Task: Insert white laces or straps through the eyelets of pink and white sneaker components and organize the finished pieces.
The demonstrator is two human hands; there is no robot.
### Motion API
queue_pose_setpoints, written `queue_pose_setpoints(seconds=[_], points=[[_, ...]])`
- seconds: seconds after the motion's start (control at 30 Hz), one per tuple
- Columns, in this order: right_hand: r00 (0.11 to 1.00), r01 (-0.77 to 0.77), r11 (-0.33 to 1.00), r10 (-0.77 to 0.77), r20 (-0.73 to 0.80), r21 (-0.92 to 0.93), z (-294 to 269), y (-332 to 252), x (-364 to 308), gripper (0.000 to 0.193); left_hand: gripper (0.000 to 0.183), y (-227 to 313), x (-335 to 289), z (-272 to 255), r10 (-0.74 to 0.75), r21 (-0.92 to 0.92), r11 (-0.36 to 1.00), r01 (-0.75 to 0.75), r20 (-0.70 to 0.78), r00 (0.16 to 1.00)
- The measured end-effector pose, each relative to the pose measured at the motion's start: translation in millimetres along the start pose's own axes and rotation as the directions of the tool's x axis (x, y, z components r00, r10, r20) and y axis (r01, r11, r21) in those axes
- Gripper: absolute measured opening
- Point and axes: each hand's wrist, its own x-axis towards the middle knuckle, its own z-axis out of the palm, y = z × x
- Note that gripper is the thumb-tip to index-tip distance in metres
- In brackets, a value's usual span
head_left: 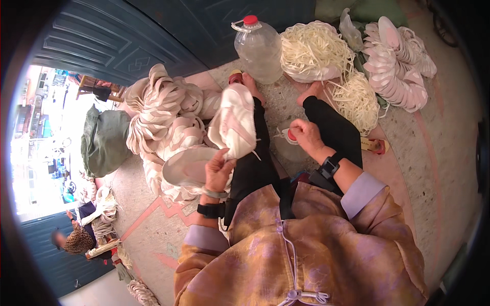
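Head view: left hand [219, 171] is pinching the lower end of a cream sole-shaped piece [234, 122], thumb and fingers nearly together on it. Piece is leaning up beside the left leg [252, 176], near a heap of pale soles [158, 109]. Right hand [307, 136] is curling beside the right leg [337, 127], fingertips meeting a red cap [291, 134]; cannot tell whether it is gripping. Clear jug [259, 56] is standing just beyond the left foot [253, 87], beside a bundle of cream strips [312, 46]. Green sack [104, 143] is slumping left of the heap.

Doorway [43, 143]: daylight glares from your left
Floor [145, 217]: soft shadows, dimmer rightward
Rim [13, 275]: fisheye black around your view
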Motion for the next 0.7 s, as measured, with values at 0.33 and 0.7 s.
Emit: queue_pose_setpoints(seconds=[0.33, 0.7], points=[[0.965, 0.238, 0.647, -0.240, 0.103, -0.725, -1.3, -16.1, 2.1, 0.035, 0.021, 69.7, -27.4, -28.7, 0.087, 0.084, 0.992, -0.093, 0.078, 0.993], [0.988, 0.102, 0.666, 0.019, 0.153, -0.739, 5.3, -30.9, 19.5, 0.033, 0.018, 8.6, -24.4, -39.4, -0.158, -0.666, 0.746, 0.001, -0.176, 0.972]])
